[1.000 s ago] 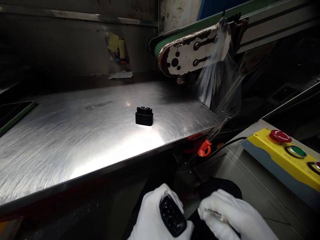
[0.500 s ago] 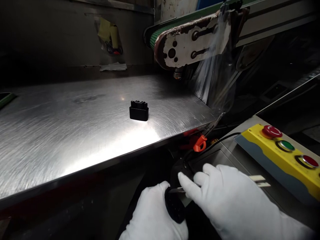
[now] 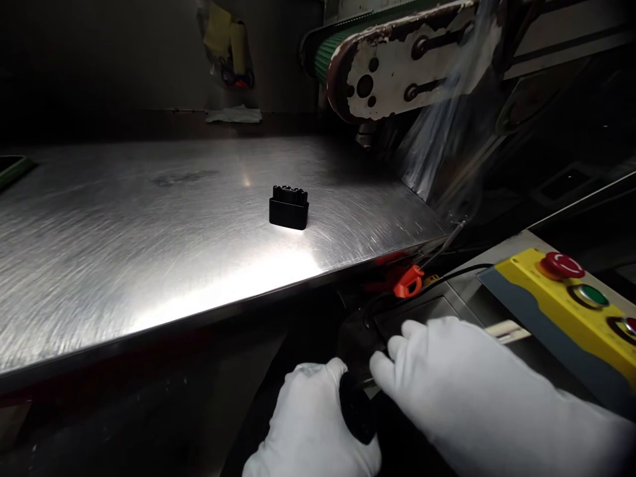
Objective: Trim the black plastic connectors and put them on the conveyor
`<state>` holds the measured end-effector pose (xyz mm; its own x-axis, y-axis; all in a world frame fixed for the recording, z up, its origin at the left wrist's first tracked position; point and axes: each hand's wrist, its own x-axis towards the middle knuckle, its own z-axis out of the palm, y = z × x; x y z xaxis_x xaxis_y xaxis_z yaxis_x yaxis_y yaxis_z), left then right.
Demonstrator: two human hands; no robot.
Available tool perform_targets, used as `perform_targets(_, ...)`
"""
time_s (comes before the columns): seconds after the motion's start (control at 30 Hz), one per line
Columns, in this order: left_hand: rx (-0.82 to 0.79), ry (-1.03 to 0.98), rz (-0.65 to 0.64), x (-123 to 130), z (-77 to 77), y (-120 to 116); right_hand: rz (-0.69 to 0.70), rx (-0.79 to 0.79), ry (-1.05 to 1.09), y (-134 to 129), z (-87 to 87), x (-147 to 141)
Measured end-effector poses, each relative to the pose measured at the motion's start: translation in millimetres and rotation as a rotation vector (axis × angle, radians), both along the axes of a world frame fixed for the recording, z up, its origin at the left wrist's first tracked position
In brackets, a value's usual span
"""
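Black block alone on steel table, conveyor behind.

Nothing readable here

Honestly no text, brand or number shows up legibly anywhere. The red button on the yellow control box, up and to the right of the hands, has a white curved mark on top, but it's no letter or word I can make out. The yellow tags far beyond the hands are too dark and blurry to read.
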<state>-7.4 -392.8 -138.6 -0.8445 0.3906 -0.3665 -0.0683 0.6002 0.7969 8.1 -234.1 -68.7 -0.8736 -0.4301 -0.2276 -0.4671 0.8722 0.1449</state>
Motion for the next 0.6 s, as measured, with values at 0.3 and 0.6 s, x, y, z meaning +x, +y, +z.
perform_targets(0.3,-0.126,-0.134,-0.042,-9.8,15.3,7.7,-0.199,-0.093,-0.008,-3.6,-11.9,12.3)
perform_targets(0.6,-0.185,-0.004,-0.11,-7.5,12.1,10.0,-0.258,-0.078,-0.364,-8.8,-0.2,-3.8)
